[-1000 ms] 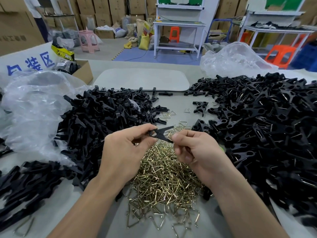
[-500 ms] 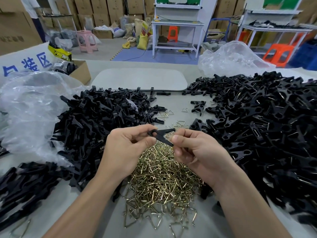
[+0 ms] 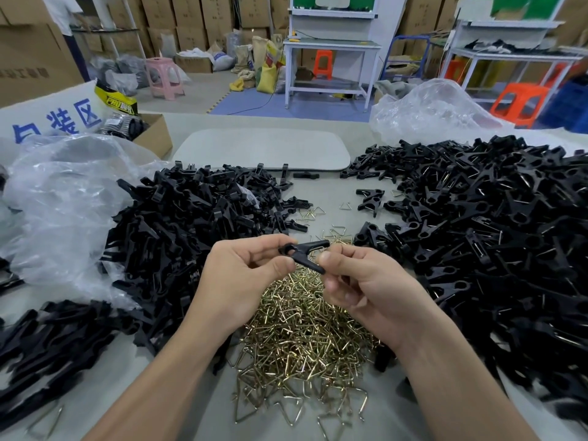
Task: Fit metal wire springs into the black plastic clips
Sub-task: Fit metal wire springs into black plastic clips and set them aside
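Between both hands I hold one black plastic clip point(image 3: 305, 253) above a heap of brass-coloured wire springs point(image 3: 302, 326). My left hand point(image 3: 241, 278) pinches the clip's ringed end between thumb and forefinger. My right hand point(image 3: 366, 288) pinches the clip's two spread arms with thumb and curled fingers; a bit of wire shows at its fingertips. A big pile of black clip parts point(image 3: 191, 237) lies to the left. Another large pile of black clips point(image 3: 486, 249), many with wire in them, lies to the right.
Crumpled clear plastic bags lie at the left point(image 3: 60, 205) and back right point(image 3: 429, 113). A grey pad point(image 3: 264, 148) sits at the table's far side, an open cardboard box point(image 3: 149, 135) beside it. More black parts point(image 3: 47, 342) lie at the near left.
The hands and the clip have stayed almost in place; the clip has turned slightly and its arms now spread a little wider between my fingers.
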`<state>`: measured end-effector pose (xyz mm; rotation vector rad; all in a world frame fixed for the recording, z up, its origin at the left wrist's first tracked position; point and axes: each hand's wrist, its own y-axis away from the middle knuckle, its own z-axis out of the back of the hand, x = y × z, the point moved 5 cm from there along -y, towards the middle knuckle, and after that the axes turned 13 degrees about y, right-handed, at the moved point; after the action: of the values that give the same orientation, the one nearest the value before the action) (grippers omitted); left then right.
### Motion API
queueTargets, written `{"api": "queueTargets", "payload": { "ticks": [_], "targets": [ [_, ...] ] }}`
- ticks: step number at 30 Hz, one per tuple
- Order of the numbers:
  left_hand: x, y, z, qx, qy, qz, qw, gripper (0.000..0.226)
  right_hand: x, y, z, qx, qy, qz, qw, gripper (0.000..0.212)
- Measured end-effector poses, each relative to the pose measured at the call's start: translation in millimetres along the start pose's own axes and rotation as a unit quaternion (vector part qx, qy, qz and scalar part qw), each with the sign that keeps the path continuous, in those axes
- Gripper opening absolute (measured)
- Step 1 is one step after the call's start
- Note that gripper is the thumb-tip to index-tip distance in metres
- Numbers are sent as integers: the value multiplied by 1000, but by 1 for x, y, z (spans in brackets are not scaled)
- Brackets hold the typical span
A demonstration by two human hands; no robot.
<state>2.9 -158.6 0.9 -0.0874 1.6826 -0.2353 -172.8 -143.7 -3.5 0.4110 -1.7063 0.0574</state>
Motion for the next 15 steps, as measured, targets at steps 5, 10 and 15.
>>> {"api": "queueTargets", "payload": {
  "ticks": [5, 10, 15],
  "targets": [
    [-7, 2, -3, 40, 58, -26, 997, 35, -3, 2, -2, 60, -20, -19, 998, 19],
    [-6, 2, -5, 63, 46, -25, 997, 33, -1, 9, -17, 163, -109, -23, 980, 57],
    [-5, 8, -3, -33, -133, -68, 988, 58, -2, 4, -19, 94, -88, -18, 992, 42]
  ]
}}
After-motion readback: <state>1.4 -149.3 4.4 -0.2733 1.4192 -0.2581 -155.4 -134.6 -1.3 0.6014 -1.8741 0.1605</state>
